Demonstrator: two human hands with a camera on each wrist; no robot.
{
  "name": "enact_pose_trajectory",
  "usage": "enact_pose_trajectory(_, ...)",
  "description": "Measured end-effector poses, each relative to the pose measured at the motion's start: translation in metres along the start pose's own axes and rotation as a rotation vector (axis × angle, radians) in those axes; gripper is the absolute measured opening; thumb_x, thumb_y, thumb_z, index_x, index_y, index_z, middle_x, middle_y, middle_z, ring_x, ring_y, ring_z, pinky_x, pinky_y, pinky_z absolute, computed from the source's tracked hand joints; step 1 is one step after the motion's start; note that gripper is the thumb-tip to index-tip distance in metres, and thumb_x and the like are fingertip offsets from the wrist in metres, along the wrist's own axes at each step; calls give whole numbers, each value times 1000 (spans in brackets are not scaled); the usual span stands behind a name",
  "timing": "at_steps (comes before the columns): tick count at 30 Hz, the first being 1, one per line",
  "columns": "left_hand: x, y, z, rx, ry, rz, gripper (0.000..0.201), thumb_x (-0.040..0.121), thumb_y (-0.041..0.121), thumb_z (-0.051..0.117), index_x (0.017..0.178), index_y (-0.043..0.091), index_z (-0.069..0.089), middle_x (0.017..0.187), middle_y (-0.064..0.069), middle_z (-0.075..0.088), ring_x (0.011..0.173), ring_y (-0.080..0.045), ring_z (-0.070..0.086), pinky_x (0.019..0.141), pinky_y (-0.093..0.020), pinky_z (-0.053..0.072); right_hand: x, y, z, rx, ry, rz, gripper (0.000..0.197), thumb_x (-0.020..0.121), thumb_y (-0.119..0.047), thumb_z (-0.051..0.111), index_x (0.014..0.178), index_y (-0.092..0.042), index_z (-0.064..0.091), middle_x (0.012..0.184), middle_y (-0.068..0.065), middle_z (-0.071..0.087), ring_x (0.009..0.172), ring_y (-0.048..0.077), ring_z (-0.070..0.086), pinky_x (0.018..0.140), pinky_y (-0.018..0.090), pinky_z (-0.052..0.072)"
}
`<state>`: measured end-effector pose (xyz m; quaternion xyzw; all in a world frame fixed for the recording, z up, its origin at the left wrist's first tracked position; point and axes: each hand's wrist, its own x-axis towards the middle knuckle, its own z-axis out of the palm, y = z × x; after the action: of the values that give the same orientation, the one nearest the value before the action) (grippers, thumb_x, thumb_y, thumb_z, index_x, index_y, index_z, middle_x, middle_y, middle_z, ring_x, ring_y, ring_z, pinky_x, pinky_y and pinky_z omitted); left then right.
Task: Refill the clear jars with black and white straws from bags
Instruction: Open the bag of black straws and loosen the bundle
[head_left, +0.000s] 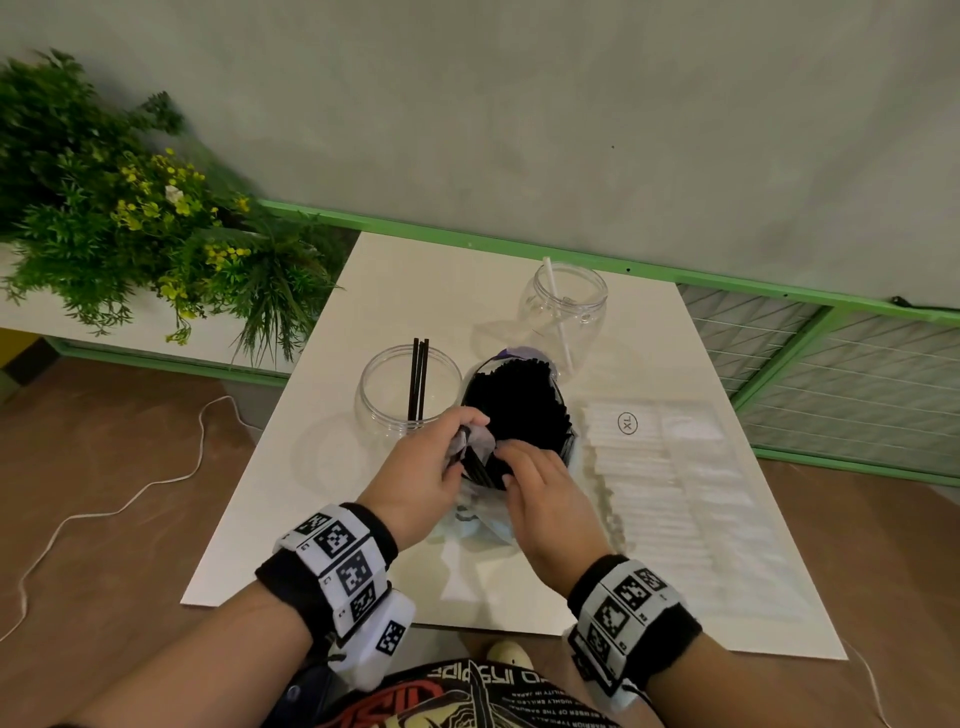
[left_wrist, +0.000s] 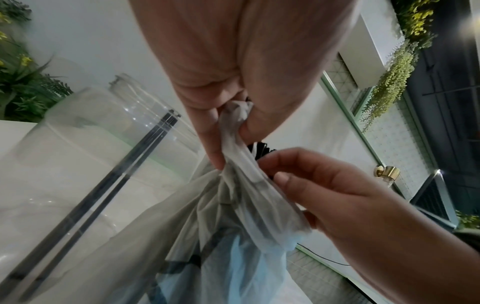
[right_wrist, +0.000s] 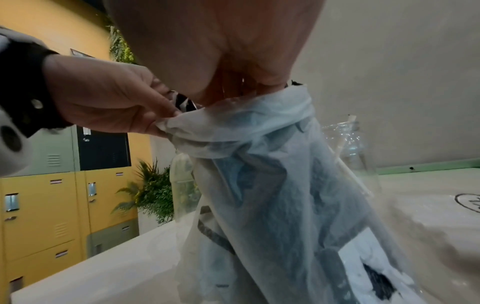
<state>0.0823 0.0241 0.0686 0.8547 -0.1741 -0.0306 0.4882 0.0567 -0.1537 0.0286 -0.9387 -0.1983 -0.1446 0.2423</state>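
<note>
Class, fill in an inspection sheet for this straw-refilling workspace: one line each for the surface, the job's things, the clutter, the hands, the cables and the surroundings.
Surface: white table, set against a green rail.
Job's things: near jar holds a few black straws; far jar holds one white straw; bag of black straws stands between them, open at the top; bag of white straws lies flat at the right.
Clutter: nothing seen.
Hands: left hand pinches the black-straw bag's edge; right hand has its fingers curled on the same bag's rim.
Cables: white cable trails over the floor at the left.
Surroundings: plants, grey wall, yellow lockers.
</note>
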Motion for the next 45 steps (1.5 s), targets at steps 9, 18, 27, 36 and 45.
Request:
enact_pose_trajectory(9,1,2,2,-50,-26,-39,65,82,-10,43,128,35,43,107,6,60,91,1,58,74,-10,44,8,2,3,-13,-138,160,42,75,-17,75,116,-11,65,103,6,63,95,28,54,85,36,48)
enact_pose_trajectory(18,5,4,8,-229,-17,-69,56,82,1,63,123,35,45,101,4,60,86,-6,62,77,-17,50,17,-14,11,-11,-87,294,31,79,-29,73,98,-11,56,91,4,62,90,22,48,68,26,32)
enact_pose_trajectory(27,3,-3,5,-127,44,-26,52,82,5,57,119,40,47,102,10,62,93,-4,59,81,-22,50,20,-7,15,40,-62,344,15,83,-17,67,96,-10,65,88,6,65,89,27,52,71,27,35)
enact_pose_trajectory(36,8,-6,-1,-128,131,-5,24,90,6,54,96,29,58,82,10,64,75,-3,56,68,-10,40,20,-2,20,61,-80,354,16,85,-16,63,100,-10,63,95,5,64,92,25,50,78,34,44)
enact_pose_trajectory(45,8,-13,-6,-317,106,-132,18,78,7,54,82,21,43,68,6,40,55,-7,35,58,-26,33,16,4,7,255,-7,419,15,96,-30,53,91,-17,53,79,-4,58,70,11,53,60,23,35)
